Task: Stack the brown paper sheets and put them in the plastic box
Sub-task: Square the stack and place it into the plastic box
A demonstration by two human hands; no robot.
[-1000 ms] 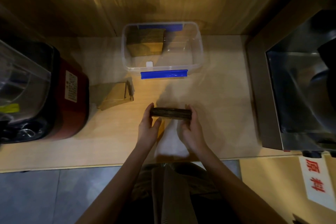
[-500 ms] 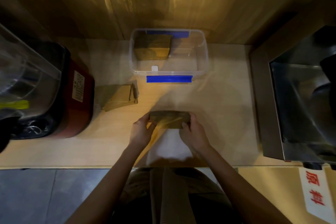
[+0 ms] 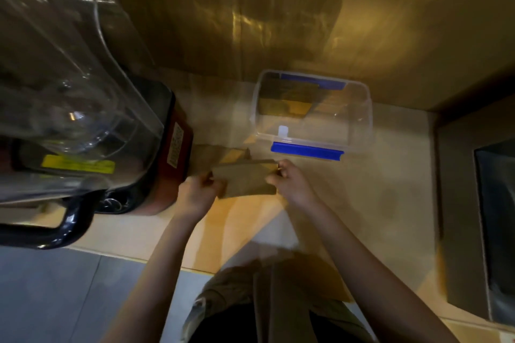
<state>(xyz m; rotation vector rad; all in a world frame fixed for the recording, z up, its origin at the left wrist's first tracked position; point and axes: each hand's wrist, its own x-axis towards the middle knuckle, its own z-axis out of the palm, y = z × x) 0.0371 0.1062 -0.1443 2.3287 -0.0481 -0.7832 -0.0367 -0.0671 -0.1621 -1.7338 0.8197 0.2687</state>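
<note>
Head view: two hands, left hand and right hand, grip one paper stack.

Drink-shop kitchen: blender, steel sink.

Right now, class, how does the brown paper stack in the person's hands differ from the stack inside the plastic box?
The held stack is gripped at its ends by the left hand and right hand, outside the box. The boxed stack stands untouched against the far left wall. Both are brown paper.
</note>
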